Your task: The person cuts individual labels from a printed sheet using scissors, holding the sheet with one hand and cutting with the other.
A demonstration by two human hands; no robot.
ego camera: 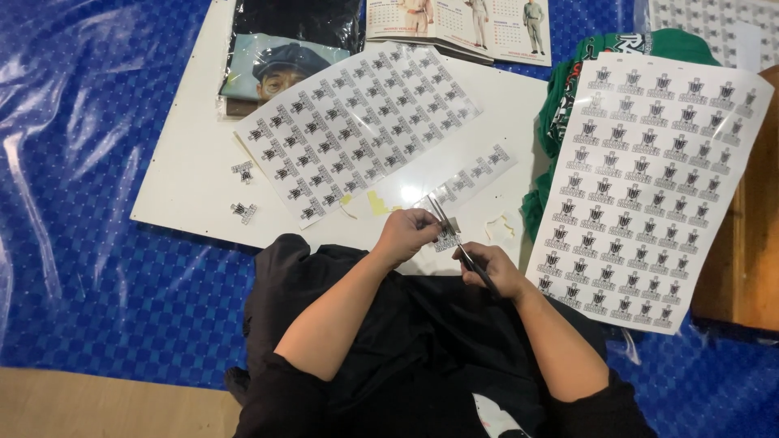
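Between the two hands, just above the dark cloth over the lap, sits a small cut-out sticker point(445, 237). Left hand point(403, 235): fingers curled closed, pinching the sticker's left edge. Right hand point(492, 272): closed around the handles of a pair of scissors point(456, 240), blades angled up and left across the sticker; whether the blades are open or shut cannot be told at this size.

Just beyond the hands: a narrow strip of stickers point(475, 174) on the white board point(195, 178). Further out past the left hand, a full sticker sheet point(357, 126); two loose cut stickers point(243, 211) lie well to the left of it. Right of the right hand, a second large sheet point(649, 178), partly over green cloth point(568, 105). Pale offcuts point(501, 225) lie near the scissors.

Judgement on technique: trimming looks best done by turning the sticker with the left fingers while the scissors stay steady, cutting close to the printed outline, fingertips kept clear of the blades.
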